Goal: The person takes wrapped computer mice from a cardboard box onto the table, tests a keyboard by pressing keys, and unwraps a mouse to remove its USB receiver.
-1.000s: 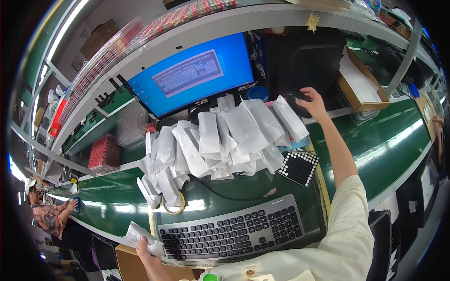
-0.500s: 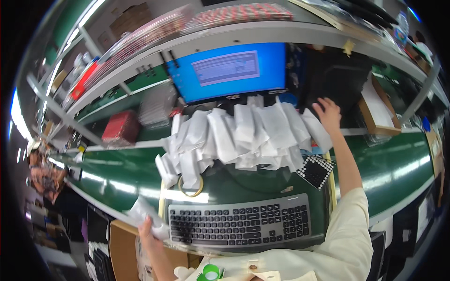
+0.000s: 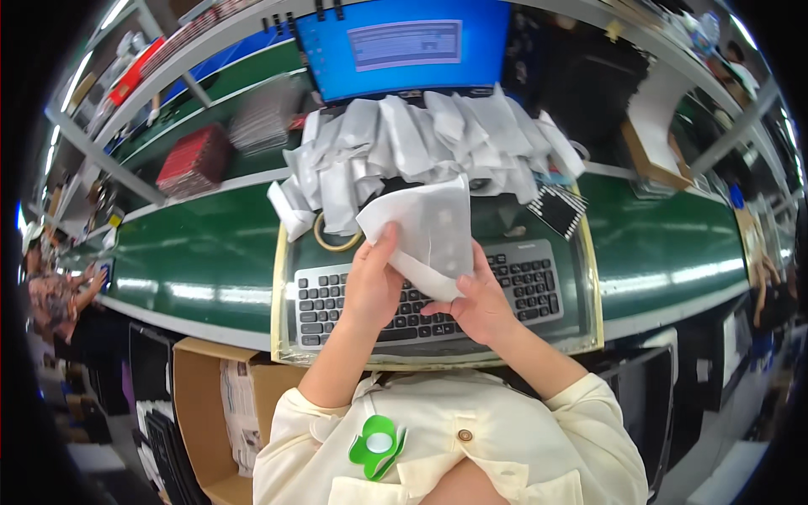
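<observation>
A white, slightly see-through foam pouch (image 3: 438, 231) is held up over the keyboard (image 3: 532, 286), between my two hands. My left hand (image 3: 376, 282) grips its left edge, thumb on the front face. My right hand (image 3: 486, 305) pinches its lower right corner between thumb and fingers. Faint shapes show through the pouch, too unclear to name. Just beyond lies a heaped row of similar white wrapped packets (image 3: 408, 139), below the monitor. The keyboard's middle is partly hidden by my hands and the pouch.
A tape roll (image 3: 343, 247) lies left of the keyboard, a black-and-white patterned sheet (image 3: 555, 210) at right. The lit monitor (image 3: 324, 59) stands behind. Red stacked trays (image 3: 192, 160) sit at left, an open carton (image 3: 644, 160) at right. A cardboard box (image 3: 198, 421) stands below the bench edge.
My left hand has come from the lower left to the centre with a white pouch. My right hand has left the far right of the pile and joined it. The view has tilted down.
</observation>
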Demonstrator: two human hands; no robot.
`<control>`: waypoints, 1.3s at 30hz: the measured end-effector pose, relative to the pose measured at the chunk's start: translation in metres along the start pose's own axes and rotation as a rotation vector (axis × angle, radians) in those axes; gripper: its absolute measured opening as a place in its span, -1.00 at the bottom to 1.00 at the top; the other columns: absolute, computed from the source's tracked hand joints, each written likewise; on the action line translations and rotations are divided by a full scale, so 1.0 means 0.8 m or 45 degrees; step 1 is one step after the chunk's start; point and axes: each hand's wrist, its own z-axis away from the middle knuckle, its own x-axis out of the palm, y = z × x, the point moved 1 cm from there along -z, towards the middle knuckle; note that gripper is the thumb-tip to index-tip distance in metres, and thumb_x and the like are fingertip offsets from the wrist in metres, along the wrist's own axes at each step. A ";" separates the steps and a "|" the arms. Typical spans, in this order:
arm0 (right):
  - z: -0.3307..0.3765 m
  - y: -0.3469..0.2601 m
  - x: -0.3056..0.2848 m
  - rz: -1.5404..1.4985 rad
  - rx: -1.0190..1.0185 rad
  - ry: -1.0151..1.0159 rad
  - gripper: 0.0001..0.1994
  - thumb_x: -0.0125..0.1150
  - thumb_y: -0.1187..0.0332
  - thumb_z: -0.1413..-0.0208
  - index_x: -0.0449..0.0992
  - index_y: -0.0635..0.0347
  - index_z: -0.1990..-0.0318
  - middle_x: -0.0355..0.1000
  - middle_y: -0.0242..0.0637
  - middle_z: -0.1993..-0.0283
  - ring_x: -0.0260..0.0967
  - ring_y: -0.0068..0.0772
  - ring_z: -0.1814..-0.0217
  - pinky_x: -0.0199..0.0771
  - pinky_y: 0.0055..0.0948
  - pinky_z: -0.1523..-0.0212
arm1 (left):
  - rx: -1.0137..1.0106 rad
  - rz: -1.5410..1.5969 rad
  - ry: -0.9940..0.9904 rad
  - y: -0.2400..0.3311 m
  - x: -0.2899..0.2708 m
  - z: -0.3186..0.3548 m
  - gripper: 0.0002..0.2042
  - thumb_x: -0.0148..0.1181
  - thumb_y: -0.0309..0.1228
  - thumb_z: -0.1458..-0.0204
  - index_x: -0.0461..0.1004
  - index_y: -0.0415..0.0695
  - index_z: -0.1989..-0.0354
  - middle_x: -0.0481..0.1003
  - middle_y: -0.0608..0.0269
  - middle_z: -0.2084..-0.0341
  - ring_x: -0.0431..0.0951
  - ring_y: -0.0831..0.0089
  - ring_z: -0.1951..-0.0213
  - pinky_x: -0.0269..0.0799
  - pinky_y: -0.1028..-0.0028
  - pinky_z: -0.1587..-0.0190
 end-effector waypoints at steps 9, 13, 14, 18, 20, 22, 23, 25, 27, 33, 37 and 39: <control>0.037 0.056 -0.005 -0.080 -0.097 0.034 -0.30 0.22 0.44 0.06 -0.03 -0.05 -0.22 0.22 -0.22 -0.06 0.33 -0.22 -0.02 0.57 -0.21 0.31 | -0.062 0.067 -0.411 0.020 0.013 0.017 -0.53 -0.03 -0.17 -0.13 0.19 -0.18 -0.15 0.36 0.20 0.03 0.37 0.42 0.02 0.26 0.37 -0.04; 0.035 0.059 0.003 -0.072 -0.075 -0.071 -0.38 0.17 0.43 0.01 0.03 -0.03 -0.20 0.27 -0.25 0.01 0.39 -0.25 0.10 0.56 -0.30 0.34 | 0.161 0.186 -0.257 0.035 0.012 0.013 -0.51 -0.09 -0.11 -0.14 0.14 -0.17 -0.15 0.31 0.15 -0.02 0.33 0.30 -0.03 0.21 0.28 -0.10; 0.032 0.060 -0.001 -0.034 -0.065 -0.015 -0.40 0.16 0.43 0.00 0.05 -0.01 -0.20 0.29 -0.27 0.05 0.40 -0.29 0.15 0.55 -0.34 0.35 | 0.264 0.172 -0.150 0.041 0.005 0.012 -0.50 -0.12 -0.09 -0.15 0.13 -0.17 -0.16 0.29 0.13 -0.04 0.31 0.26 -0.05 0.20 0.26 -0.11; 0.022 0.045 0.000 -0.041 -0.071 0.122 -0.47 0.14 0.38 -0.05 0.09 0.04 -0.17 0.28 -0.27 0.07 0.39 -0.36 0.24 0.50 -0.38 0.35 | 0.915 -0.148 0.347 0.079 -0.037 0.003 -0.48 -0.24 -0.08 -0.19 0.06 -0.20 -0.20 0.23 0.10 -0.09 0.26 0.24 -0.11 0.22 0.23 -0.11; 0.011 0.036 0.001 0.096 -0.389 0.425 -0.60 0.11 0.35 -0.09 0.16 0.11 -0.07 0.29 -0.28 0.07 0.37 -0.46 0.22 0.47 -0.46 0.30 | 0.576 -0.560 0.323 0.039 -0.054 -0.011 -0.46 -0.29 -0.11 -0.21 -0.03 -0.22 -0.24 0.17 0.06 -0.13 0.23 0.22 -0.13 0.16 0.27 -0.14; -0.004 0.036 0.001 0.094 -0.510 0.504 -0.78 0.11 0.37 -0.10 0.26 0.17 0.15 0.34 -0.30 0.14 0.33 -0.57 0.24 0.40 -0.57 0.29 | 0.210 -0.602 0.139 -0.026 -0.083 -0.008 -0.50 -0.17 -0.15 -0.19 0.05 -0.24 -0.19 0.21 0.10 -0.10 0.29 0.31 -0.07 0.19 0.34 -0.12; -0.013 0.033 -0.010 0.248 -0.611 0.547 -0.83 0.13 0.39 -0.09 0.29 0.19 0.23 0.36 -0.32 0.19 0.31 -0.60 0.26 0.36 -0.60 0.30 | 0.257 -0.830 -0.107 -0.041 -0.045 0.004 -0.47 -0.10 -0.28 -0.14 -0.05 -0.25 -0.23 0.19 0.07 -0.10 0.24 0.33 -0.10 0.12 0.37 -0.15; -0.021 0.028 -0.011 0.521 -0.750 0.609 -0.83 0.18 0.42 -0.04 0.31 0.20 0.49 0.41 -0.35 0.34 0.26 -0.67 0.31 0.27 -0.63 0.33 | 0.338 -0.976 -0.312 -0.067 -0.009 0.021 -0.39 0.00 -0.47 -0.05 -0.14 -0.26 -0.25 0.20 0.06 -0.06 0.21 0.38 -0.09 0.10 0.42 -0.15; -0.020 -0.002 -0.021 1.407 -0.901 0.672 -0.84 0.26 0.39 0.06 0.39 0.20 0.54 0.44 -0.32 0.37 0.29 -0.53 0.33 0.28 -0.54 0.31 | 0.221 -0.811 -0.279 -0.071 -0.012 0.015 -0.42 0.03 -0.56 0.00 -0.07 -0.28 -0.19 0.24 0.11 0.02 0.26 0.43 -0.02 0.20 0.47 -0.06; -0.035 -0.064 -0.006 2.198 -1.291 0.259 -0.80 0.29 0.35 0.21 0.58 0.01 0.33 0.46 -0.43 0.38 0.35 -0.37 0.34 0.33 -0.44 0.29 | 0.053 -0.749 -0.257 -0.052 0.003 -0.003 -0.52 0.03 -0.60 0.04 0.08 -0.25 -0.09 0.31 0.21 0.12 0.35 0.56 0.13 0.31 0.56 0.09; -0.047 -0.072 -0.001 2.427 -1.210 -0.004 -0.82 0.27 0.31 0.17 0.58 0.02 0.33 0.44 -0.49 0.42 0.39 -0.43 0.39 0.34 -0.45 0.33 | 0.050 -0.702 -0.197 -0.052 -0.010 -0.008 -0.52 0.03 -0.61 0.05 0.09 -0.21 -0.09 0.31 0.24 0.13 0.36 0.57 0.14 0.31 0.56 0.10; -0.051 -0.072 -0.001 2.503 -1.225 -0.068 -0.83 0.26 0.32 0.17 0.57 0.02 0.34 0.44 -0.49 0.42 0.39 -0.43 0.41 0.34 -0.45 0.34 | 0.037 -0.722 -0.203 -0.051 -0.015 -0.011 -0.52 0.02 -0.61 0.04 0.08 -0.20 -0.10 0.30 0.25 0.12 0.35 0.58 0.13 0.31 0.56 0.09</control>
